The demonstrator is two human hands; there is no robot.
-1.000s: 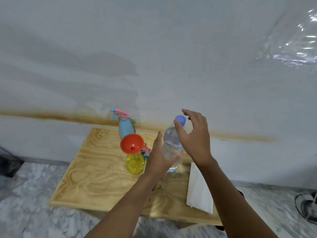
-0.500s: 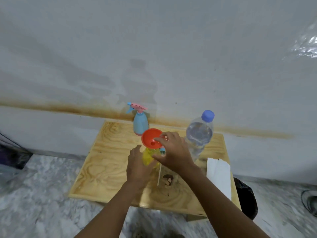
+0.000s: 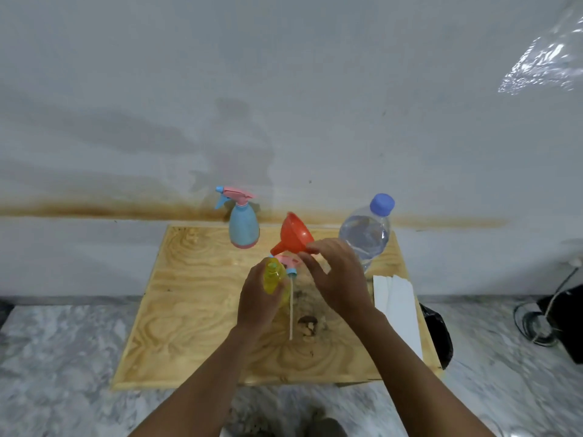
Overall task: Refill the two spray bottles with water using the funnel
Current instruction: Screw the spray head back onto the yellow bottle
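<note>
Right, over at about ten o'clock on the plywood board (image 3: 189,310) stands the blue spray bottle (image 3: 243,228), upright near the wall with its pink trigger head screwed on, so by the look of it that one is untouched and waits its turn. Moving to the centre, the left hand (image 3: 259,305) is wrapped round the yellow spray bottle (image 3: 275,275), fingers closed on its body, holding it upright with the neck open. Its spray head (image 3: 289,264) lies on the board just behind at twelve o'clock, the long dip tube (image 3: 291,310) trailing back toward six. At one o'clock from that open neck, the orange funnel (image 3: 295,234) is lifted clear and tipped on its side, spout pointing down-left toward the bottle mouth; the right hand (image 3: 337,279) pinches it at the rim between thumb and fingertips, the other fingers loosely spread. I judge the yellow bottle may be filled and the funnel is coming off, though how much water sits inside I cannot tell. Further right, at two o'clock, the water bottle (image 3: 367,236) stands upright with its blue cap on, part full. At three o'clock a folded white cloth (image 3: 396,310) hangs over the board's edge. Left to do, I'd say: recap the yellow, then open, fill and close the blue.
</note>
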